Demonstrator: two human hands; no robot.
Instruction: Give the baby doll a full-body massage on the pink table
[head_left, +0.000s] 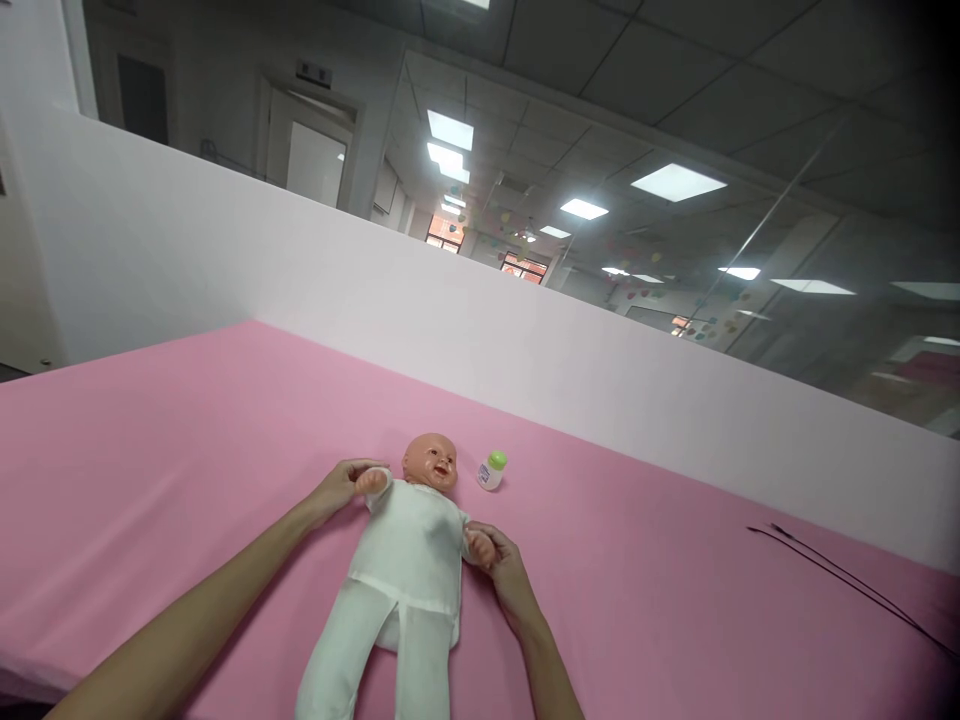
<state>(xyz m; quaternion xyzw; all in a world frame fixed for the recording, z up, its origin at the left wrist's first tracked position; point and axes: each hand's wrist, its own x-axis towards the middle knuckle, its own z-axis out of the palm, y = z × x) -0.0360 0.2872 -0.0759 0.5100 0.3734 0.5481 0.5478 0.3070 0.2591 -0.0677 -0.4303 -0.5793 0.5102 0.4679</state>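
Observation:
A baby doll (pixel 409 540) with a white cloth body and a hard plastic head lies face up on the pink-covered table (pixel 187 440). Its head points away from me, and its legs run toward the bottom edge of the view. My left hand (pixel 346 490) is closed around the doll's arm on the left, by its small plastic hand. On the other side, my right hand (pixel 506 570) grips the doll's other arm, with the plastic hand showing beside my fingers. Some of my fingertips are hidden behind the doll's arms.
Just right of the doll's head stands a small clear bottle (pixel 491 472) with a green cap. Thin black cables (pixel 840 572) lie at the right side of the table. A low white wall (pixel 450 320) with glass above it borders the far edge.

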